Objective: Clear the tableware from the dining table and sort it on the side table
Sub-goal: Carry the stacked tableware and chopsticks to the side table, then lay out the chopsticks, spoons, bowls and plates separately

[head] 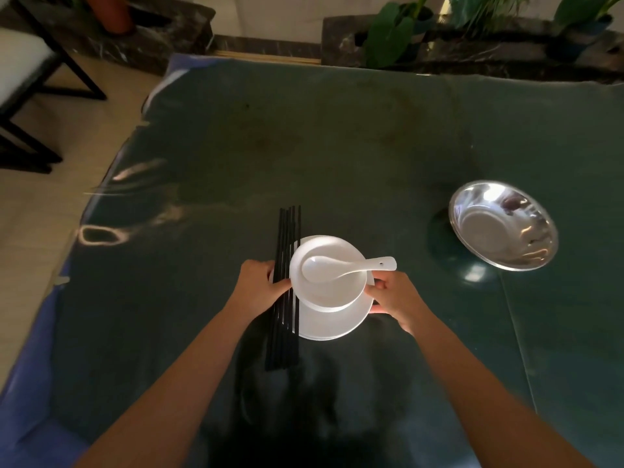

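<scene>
A stack of white plates [332, 324] is held over the dark green table [304, 146]. A white bowl [332, 292] sits on the stack, and a white ceramic spoon [341, 266] lies in the bowl with its handle pointing right. Several black chopsticks [285, 292] lie along the stack's left side. My left hand [258, 287] grips the plates' left edge, its thumb pressing the chopsticks down. At the right edge, my right hand [393, 300] grips the plates, thumb against the bowl.
A shiny steel basin [503, 226] stands on the table to the right. Dark chairs [30, 96] are on the floor at the far left. Potted plants [401, 32] line a marble ledge beyond the table's far edge.
</scene>
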A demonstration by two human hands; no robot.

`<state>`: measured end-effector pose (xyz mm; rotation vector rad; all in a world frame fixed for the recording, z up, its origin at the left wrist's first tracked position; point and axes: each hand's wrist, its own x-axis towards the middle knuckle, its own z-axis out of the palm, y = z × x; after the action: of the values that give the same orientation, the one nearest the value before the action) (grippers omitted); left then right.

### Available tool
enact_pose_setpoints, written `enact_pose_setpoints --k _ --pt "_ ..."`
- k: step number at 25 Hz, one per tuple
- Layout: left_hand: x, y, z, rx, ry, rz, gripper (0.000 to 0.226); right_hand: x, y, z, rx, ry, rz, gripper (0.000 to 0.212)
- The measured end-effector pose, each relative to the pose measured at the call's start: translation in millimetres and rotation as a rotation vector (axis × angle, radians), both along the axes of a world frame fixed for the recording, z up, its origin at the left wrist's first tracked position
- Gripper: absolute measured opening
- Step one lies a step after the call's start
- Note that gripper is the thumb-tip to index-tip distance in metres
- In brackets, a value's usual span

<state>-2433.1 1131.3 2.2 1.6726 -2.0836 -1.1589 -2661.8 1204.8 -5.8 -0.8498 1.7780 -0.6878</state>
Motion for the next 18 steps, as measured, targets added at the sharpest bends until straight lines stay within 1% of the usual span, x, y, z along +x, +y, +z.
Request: enact_pose_setpoints --k 3,5,7,8,9,10,11,12,13,14,15,16,17,18 --pt "-2 4 0 -0.076 -0.001 -0.011 0.039 -2 -1 -1 0.010 0.074 0.072 0.030" --pt "-2 5 0 -0.097 0.006 -0.006 0.045 -3 -3 -1 0.000 0.194 0.172 0.028" --pt "-2 6 3 -0.073 -0.002 0.022 0.035 -6 -3 -1 0.006 0.263 0.251 0.026" --pt "1 8 5 -0.046 0.010 0.085 0.025 -7 -1 -1 0.012 0.264 0.255 0.028" --pt "4 11 5 -0.032 0.043 0.176 0.011 -11 0 -2 0.019 0.242 0.202 0.029" --pt "6 17 6 -0.009 0.044 0.280 0.018 -17 1 0 0.020 0.194 0.082 0.030" --pt "8 25 7 0.014 0.038 0.359 0.036 -24 0 5 0.005 0.137 -0.069 0.030" --pt "9 33 5 0.023 -0.003 0.362 0.048 -33 -1 13 -0.049 0.111 -0.189 0.031" --pt "8 42 4 0.029 -0.060 0.314 0.055 -40 -4 24 -0.121 0.126 -0.226 0.031" --pt "4 50 4 0.053 -0.132 0.254 0.063 -46 -8 34 -0.193 0.163 -0.179 0.029" --pt "1 57 3 0.080 -0.207 0.216 0.075 -46 -11 46 -0.247 0.192 -0.073 0.027" --pt "-3 62 2 0.100 -0.259 0.199 0.086 -42 -15 57 -0.263 0.245 0.076 0.023" --pt "-7 65 1 0.100 -0.288 0.200 0.091 -34 -18 64 -0.245 0.311 0.216 0.018" --pt "-9 67 0 0.089 -0.293 0.221 0.091 -28 -21 67 -0.210 0.369 0.328 0.014"
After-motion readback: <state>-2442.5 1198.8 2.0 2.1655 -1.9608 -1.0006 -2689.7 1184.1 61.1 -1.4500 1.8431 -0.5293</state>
